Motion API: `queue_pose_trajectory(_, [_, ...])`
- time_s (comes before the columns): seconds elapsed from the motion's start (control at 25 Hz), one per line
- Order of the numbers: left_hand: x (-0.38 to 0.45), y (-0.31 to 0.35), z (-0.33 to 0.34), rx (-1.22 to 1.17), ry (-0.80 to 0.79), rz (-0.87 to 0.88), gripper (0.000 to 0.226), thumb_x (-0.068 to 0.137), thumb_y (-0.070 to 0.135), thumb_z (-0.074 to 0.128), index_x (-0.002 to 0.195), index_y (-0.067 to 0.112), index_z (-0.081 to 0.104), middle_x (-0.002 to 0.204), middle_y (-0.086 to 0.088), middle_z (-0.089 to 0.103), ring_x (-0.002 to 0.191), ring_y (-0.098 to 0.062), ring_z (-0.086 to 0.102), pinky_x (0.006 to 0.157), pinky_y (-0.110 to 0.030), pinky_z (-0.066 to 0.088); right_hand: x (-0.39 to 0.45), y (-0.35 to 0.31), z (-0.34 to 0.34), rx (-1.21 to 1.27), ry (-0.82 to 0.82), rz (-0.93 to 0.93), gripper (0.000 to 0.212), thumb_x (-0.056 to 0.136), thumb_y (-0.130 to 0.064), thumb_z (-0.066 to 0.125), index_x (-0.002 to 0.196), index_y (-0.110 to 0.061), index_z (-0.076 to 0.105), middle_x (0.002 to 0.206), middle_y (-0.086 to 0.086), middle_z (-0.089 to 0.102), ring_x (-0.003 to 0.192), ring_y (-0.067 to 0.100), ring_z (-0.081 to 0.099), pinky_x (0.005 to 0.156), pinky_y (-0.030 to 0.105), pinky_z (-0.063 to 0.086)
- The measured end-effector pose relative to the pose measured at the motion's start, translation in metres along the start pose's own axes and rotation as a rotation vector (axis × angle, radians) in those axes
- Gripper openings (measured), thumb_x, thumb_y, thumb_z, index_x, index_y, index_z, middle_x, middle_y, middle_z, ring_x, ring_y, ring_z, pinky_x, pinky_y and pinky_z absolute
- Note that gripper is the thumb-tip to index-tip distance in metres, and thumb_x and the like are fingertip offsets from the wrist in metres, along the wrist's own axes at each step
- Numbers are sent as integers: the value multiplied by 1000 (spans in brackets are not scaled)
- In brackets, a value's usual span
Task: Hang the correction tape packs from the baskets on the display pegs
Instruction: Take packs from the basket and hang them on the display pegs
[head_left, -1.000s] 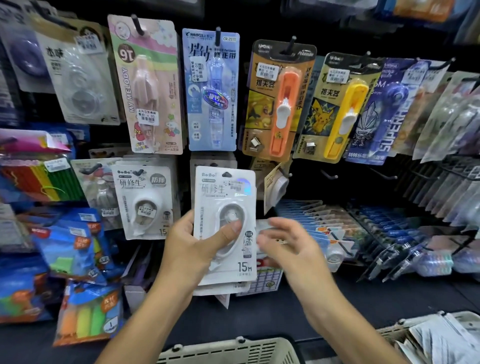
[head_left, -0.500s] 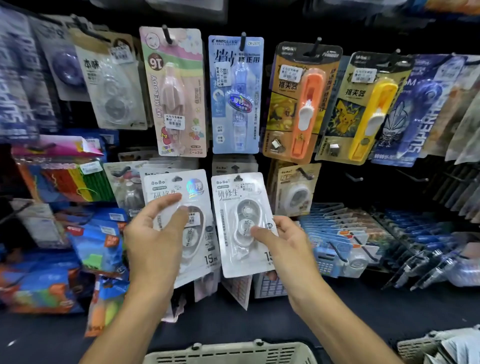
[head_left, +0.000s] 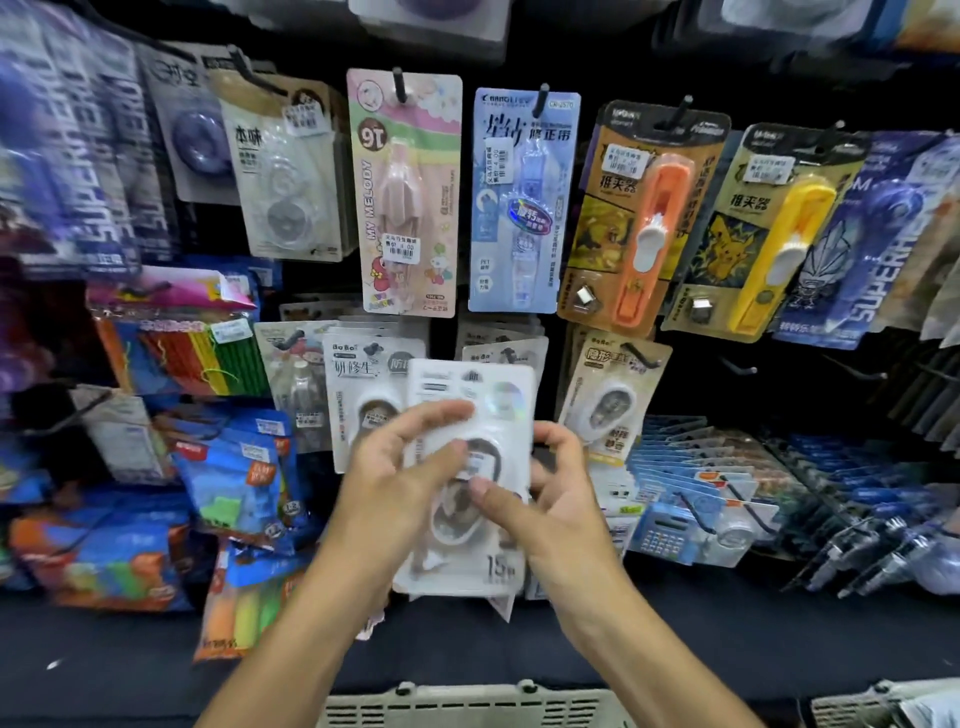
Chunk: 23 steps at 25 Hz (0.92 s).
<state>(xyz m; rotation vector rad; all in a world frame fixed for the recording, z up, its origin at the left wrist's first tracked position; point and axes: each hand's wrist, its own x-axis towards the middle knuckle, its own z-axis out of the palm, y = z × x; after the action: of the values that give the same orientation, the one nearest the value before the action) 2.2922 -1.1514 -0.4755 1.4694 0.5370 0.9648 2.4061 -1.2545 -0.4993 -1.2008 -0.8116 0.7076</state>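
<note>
Both hands hold a white tape pack in front of the pegs.
The left hand (head_left: 395, 470) grips the pack (head_left: 470, 483) at its left edge, thumb across the blister; the right hand (head_left: 550, 499) pinches its right edge, fingers behind. Its top overlaps a hung pack (head_left: 363, 384), beside a beige pack (head_left: 608, 400) on its peg. Dark open counter (head_left: 727, 623) lies below, with two baskets (head_left: 467, 704) at the bottom edge.

Dark peg wall (head_left: 737, 312) — hung stationery packs (head_left: 522, 202); two pale baskets (head_left: 467, 706) below.
</note>
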Motion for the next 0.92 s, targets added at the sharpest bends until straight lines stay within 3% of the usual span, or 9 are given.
queue_pose_trajectory(0.12, [-3, -2, 8, 148, -112, 17, 36, 94, 17, 69, 123, 39, 66, 123, 20, 67, 107, 8, 63, 82, -9, 49, 10, -3, 4, 41, 169, -126, 59, 83, -10, 81, 125, -37, 49, 110, -3, 76, 99, 18, 75, 75, 27, 60])
queue_pose_trajectory(0.24, [1, -9, -2, 603, -23, 108, 52, 92, 32, 69, 141, 38, 51, 147, 19, 46, 135, -3, 42, 112, -29, 37, 23, -12, -10, -4, 191, -173, 68, 84, -10, 80, 134, -42, 46, 114, -5, 76, 103, 14, 73, 80, 30, 60])
queue_pose_trajectory(0.32, [3, -11, -11, 813, 12, 109, 61, 93, 34, 66, 149, 37, 43, 161, 13, 31, 147, -10, 27, 121, -35, 25, 30, -16, -13, -76, 220, -173, 63, 83, -17, 82, 126, -48, 48, 109, -15, 75, 99, 5, 72, 76, 23, 58])
queue_pose_trajectory(0.48, [11, -19, -22, 1085, -27, 43, 74, 94, 40, 59, 159, 33, 24, 170, 12, 2, 155, -14, 4, 124, -46, 15, 40, -9, -15, -416, 388, -109, 25, 85, -42, 77, 94, -37, 55, 99, -16, 64, 94, 2, 60, 70, 19, 45])
queue_pose_trajectory(0.56, [12, -21, -21, 1142, -62, 52, 76, 94, 41, 58, 160, 32, 20, 170, 11, -7, 157, -14, -2, 125, -46, 13, 36, -3, -16, -530, 392, -105, 17, 94, -43, 66, 104, -35, 54, 116, -14, 58, 99, -4, 53, 76, 15, 41])
queue_pose_trajectory(0.64, [14, -22, -21, 1157, -82, 44, 78, 95, 43, 58, 160, 32, 17, 169, 12, -11, 157, -14, -5, 125, -45, 12, 30, 2, -12, -821, 422, -331, 27, 100, -31, 58, 126, -26, 51, 135, -5, 50, 117, 3, 49, 98, 27, 44])
queue_pose_trajectory(0.72, [15, -23, -23, 1161, -98, 38, 79, 95, 43, 59, 161, 31, 16, 169, 14, -14, 157, -14, -6, 125, -44, 13, 33, 6, -10, -1256, 315, -483, 40, 100, -19, 55, 140, -19, 49, 148, 5, 45, 136, 22, 41, 111, 45, 37])
queue_pose_trajectory(0.8, [14, -22, -26, 1162, -127, 32, 81, 95, 43, 58, 161, 31, 14, 168, 15, -16, 157, -13, -6, 126, -44, 16, 40, 4, -9, -1532, 202, -379, 55, 96, -16, 54, 149, -21, 41, 156, 10, 37, 142, 32, 33, 111, 50, 33])
queue_pose_trajectory(0.92, [13, -23, -31, 1168, -155, 33, 84, 95, 43, 59, 162, 31, 10, 167, 18, -18, 156, -11, -7, 126, -45, 16, 43, -1, -9, -1550, 397, -445, 58, 85, -13, 63, 142, -14, 53, 151, 16, 43, 131, 39, 45, 100, 55, 42])
